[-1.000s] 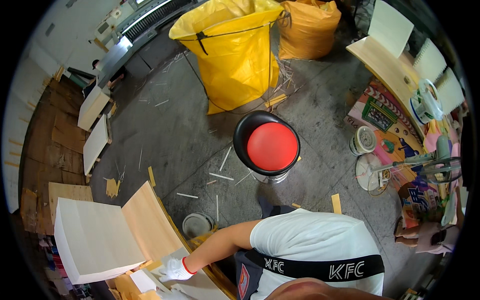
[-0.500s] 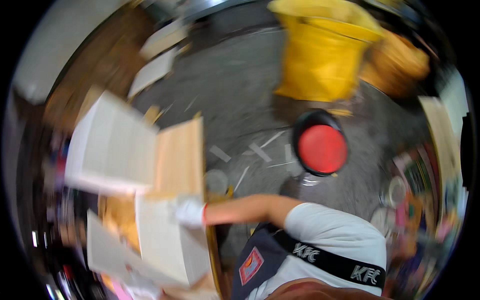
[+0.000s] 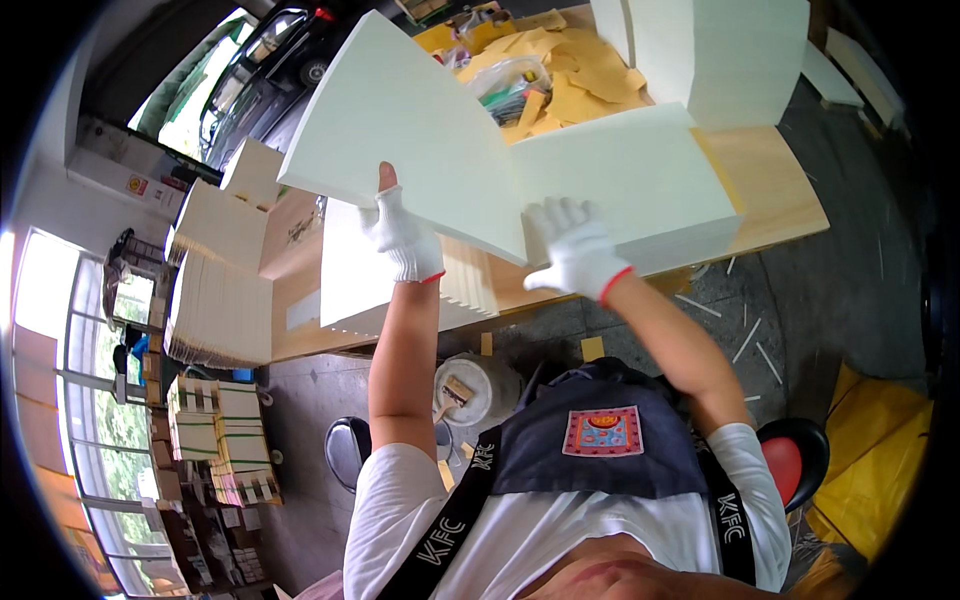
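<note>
While both gloved hands are raised over the wooden workbench [image 3: 770, 190], the bench itself runs across the upper half of the view, its bare top showing at the right end. Stacks of pale boards stand on it: a tall stack [image 3: 715, 50] at the top right and a ribbed stack [image 3: 220, 310] at the left end, edges turned outward.

A large pale sheet [image 3: 420, 130] is lifted off the bench and tilted, one corner pointing up toward the top of the view. It overlaps a thick pale block [image 3: 640, 180] that lies flat on the bench just to its right, with a yellow edge showing along the block's right side.

Behind these lies a litter of yellow paper scraps [image 3: 560, 70] around a clear bag.

Below the bench edge a white bucket [image 3: 475, 385] stands on the grey floor, a brush resting in it. A red-seated stool [image 3: 795, 465] stands at the lower right beside yellow sacking [image 3: 880, 470]. Thin pale strips lie scattered on the floor.

The left hand [image 3: 403, 235], in a white glove, grips the lower edge of the sheet, thumb upright against its face. The right hand [image 3: 575, 250], also gloved, is spread open, fingers splayed and pressed flat where the sheet meets the block.
</note>
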Demonstrator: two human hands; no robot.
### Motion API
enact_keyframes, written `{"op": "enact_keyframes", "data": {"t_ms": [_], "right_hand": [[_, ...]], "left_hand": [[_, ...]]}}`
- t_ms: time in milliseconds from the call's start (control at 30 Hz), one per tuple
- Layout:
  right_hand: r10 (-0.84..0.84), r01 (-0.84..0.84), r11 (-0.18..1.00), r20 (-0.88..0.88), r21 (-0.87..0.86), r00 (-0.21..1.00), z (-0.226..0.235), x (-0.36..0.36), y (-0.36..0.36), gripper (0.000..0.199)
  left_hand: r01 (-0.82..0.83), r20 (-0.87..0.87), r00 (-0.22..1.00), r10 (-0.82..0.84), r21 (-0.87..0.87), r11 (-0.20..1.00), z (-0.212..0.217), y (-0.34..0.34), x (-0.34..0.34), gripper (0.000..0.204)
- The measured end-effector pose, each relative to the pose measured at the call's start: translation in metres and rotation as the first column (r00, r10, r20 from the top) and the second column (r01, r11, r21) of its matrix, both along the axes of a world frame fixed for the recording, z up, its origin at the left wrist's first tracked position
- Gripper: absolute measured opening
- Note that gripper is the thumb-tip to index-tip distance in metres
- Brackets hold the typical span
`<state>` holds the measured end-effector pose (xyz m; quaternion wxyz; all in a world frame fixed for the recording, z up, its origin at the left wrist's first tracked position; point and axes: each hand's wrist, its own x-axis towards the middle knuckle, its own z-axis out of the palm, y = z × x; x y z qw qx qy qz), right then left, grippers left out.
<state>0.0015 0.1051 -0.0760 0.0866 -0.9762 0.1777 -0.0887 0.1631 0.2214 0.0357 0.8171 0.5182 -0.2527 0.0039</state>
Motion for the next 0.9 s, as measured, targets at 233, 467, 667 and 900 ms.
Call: {"op": "enact_keyframes", "data": {"t_ms": [233, 467, 667, 900], "right_hand": [[-0.136, 0.104, 0.985, -0.248, -0.135, 0.959, -0.028, 0.047, 0.033, 0.110], [-0.163, 0.105, 0.971, -0.272, -0.215, 0.948, -0.025, 0.048, 0.036, 0.109], [-0.193, 0.139, 0.965, -0.245, -0.223, 0.950, -0.041, 0.053, 0.034, 0.114], [0.106, -0.157, 0.981, 0.365, 0.113, 0.925, 0.033, 0.014, 0.043, 0.083]], "left_hand": [[0.046, -0.156, 0.984, -0.086, -0.242, 0.969, -0.028, 0.025, 0.039, 0.039], [0.278, -0.212, 0.919, -0.331, -0.244, 0.929, -0.006, 0.010, 0.114, 0.035], [0.154, -0.121, 0.971, -0.205, -0.339, 0.928, 0.029, -0.020, 0.122, 0.031], [0.303, 0.029, 0.939, -0.343, -0.543, 0.783, 0.075, -0.001, 0.095, 0.031]]}}
